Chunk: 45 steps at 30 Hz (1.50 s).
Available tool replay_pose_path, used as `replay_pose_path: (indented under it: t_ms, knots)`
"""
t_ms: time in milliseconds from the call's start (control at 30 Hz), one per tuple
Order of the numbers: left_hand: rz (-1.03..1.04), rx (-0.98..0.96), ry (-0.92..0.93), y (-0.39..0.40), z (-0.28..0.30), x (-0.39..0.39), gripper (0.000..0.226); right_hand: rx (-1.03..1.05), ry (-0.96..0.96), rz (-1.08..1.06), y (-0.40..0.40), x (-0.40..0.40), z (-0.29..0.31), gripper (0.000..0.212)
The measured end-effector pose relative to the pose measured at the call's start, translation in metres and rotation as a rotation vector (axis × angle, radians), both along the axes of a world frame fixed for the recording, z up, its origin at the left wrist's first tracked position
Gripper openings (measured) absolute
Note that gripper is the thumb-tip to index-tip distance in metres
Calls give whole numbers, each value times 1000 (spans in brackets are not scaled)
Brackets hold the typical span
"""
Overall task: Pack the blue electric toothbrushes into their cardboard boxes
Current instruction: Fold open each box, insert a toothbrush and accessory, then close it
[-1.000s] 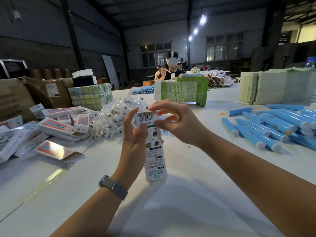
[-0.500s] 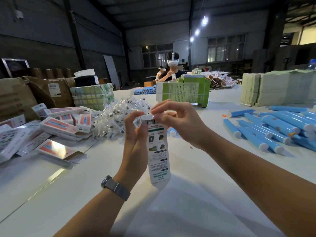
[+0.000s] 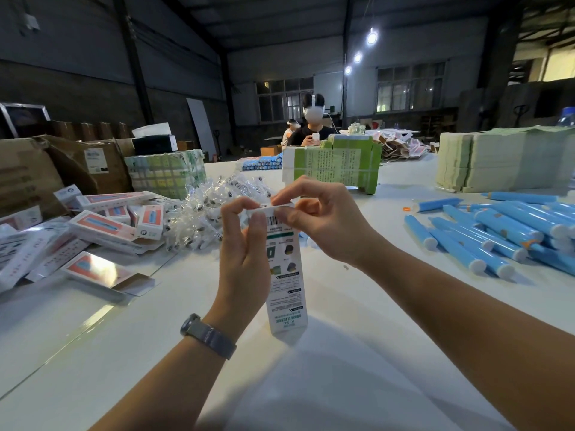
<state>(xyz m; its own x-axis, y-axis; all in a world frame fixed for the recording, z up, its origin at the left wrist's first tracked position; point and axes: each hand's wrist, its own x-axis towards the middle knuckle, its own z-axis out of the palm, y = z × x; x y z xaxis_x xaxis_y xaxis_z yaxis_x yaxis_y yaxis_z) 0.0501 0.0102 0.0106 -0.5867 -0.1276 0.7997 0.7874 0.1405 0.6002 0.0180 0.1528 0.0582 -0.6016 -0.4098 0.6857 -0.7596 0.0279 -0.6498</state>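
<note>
- White cardboard box [image 3: 284,275] stands upright in mid-air over the white desk [image 3: 357,353], printed back facing the camera, barcode near the top.
- Left hand [image 3: 244,259] wraps the box's left side from behind; its fingers [image 3: 258,231] curl over the upper left edge and grasp it, thumb at the top.
- Right hand [image 3: 323,222] comes in from the right; its fingers [image 3: 281,199] pinch the top flap [image 3: 273,209] of the box, which is bent over the opening.
- So both hands are clamped on the box, top end between the two sets of fingertips, bottom end hanging free below the left wrist.
- Grey watch [image 3: 207,334] on the left wrist.
- Blue toothbrushes [image 3: 497,231] lie in a loose pile on the desk at right, well apart from the hands.
- Finished boxes [image 3: 109,225] heaped at left; clear wrapped packets [image 3: 205,213] just behind the left hand.
- Another person [image 3: 312,129] sits at the far end.
</note>
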Motion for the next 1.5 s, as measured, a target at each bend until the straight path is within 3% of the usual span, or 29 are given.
replay_pose_path:
  t_ms: [400, 900, 1500]
  knots:
    - [-8, -68, 44, -2, -5, 0, 4, -8, 8, -11, 0, 2, 2, 4]
    - [50, -94, 11, -1, -6, 4, 32, 33, 86, -26, -2, 4, 12, 15]
    - [108, -158, 57, -1, -6, 6, 27, 182, 94, -90, 0, 9, 28, 21]
